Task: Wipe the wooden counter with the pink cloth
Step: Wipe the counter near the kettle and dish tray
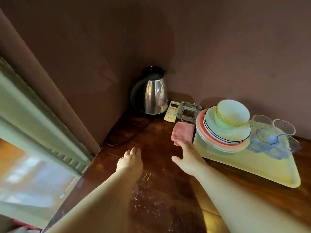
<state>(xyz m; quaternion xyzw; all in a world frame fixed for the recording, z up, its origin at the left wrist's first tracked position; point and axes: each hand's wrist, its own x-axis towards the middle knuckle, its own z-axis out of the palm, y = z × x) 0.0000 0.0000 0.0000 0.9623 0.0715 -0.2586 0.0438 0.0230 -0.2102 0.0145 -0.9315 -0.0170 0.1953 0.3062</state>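
Note:
A folded pink cloth lies on the dark wooden counter, just left of the yellow tray. My right hand stretches toward it with fingers spread, its fingertips at the cloth's near edge, holding nothing. My left hand hovers over the counter to the left, palm down, fingers together and loosely extended, empty. Pale specks and droplets are scattered on the wood between my forearms.
A steel kettle stands in the back corner, its cord trailing left. A white remote and glass ashtray sit behind the cloth. The yellow tray carries stacked plates, bowls and glasses. A window frame borders the left.

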